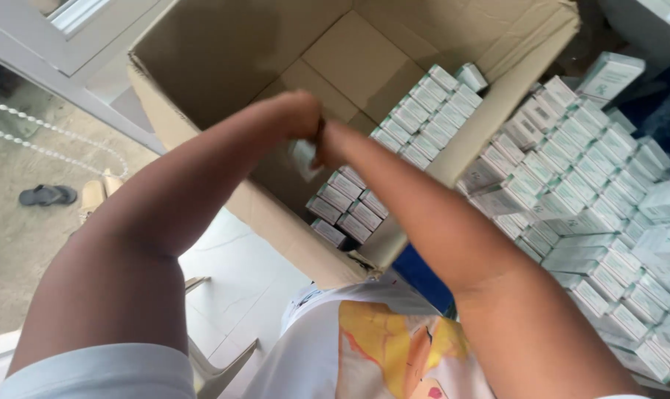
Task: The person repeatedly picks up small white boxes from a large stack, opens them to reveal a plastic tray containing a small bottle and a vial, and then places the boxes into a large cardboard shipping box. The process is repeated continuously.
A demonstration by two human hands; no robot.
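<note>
Both my arms reach down into a large open cardboard box (224, 44). My left hand (299, 112) and my right hand (329, 144) meet over the box's middle, curled together around a small white-and-green carton (303, 159) that shows just below them. Most of the fingers are hidden behind the wrists. Rows of the same small cartons (424, 118) stand packed along the right side of the box, and a second group of cartons (346, 207) fills its near corner.
To the right of the box lies a big pile of identical white-and-green cartons (593, 199), stacked in rows. A dark sandal (47, 195) lies on the concrete floor at left. White tiled floor shows below the box.
</note>
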